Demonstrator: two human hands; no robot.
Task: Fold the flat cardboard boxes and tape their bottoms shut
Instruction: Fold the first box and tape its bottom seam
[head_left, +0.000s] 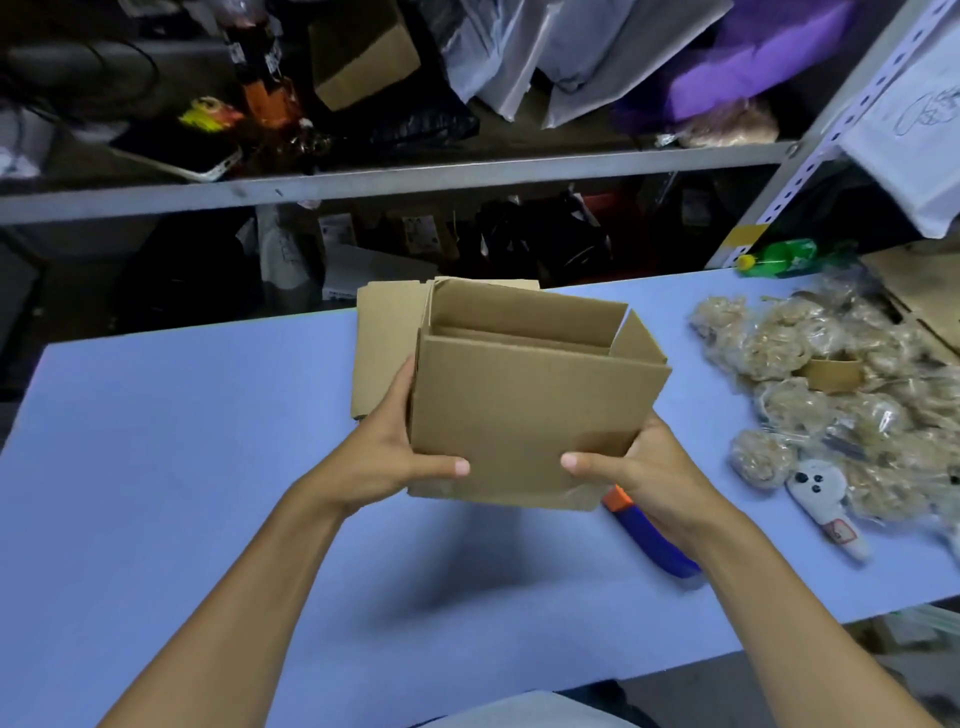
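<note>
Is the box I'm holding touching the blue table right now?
Apart. In the head view both hands lift the opened cardboard box above the blue table, and its shadow falls separately on the surface below.

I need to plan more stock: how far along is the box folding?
Done: one box is erected, with what looks like clear tape along its bottom edge. In hand: left hand and right hand hold it above the table. Left: the flat cardboard stack behind it.

Plain brown box (524, 410), blue table (182, 467)
</note>
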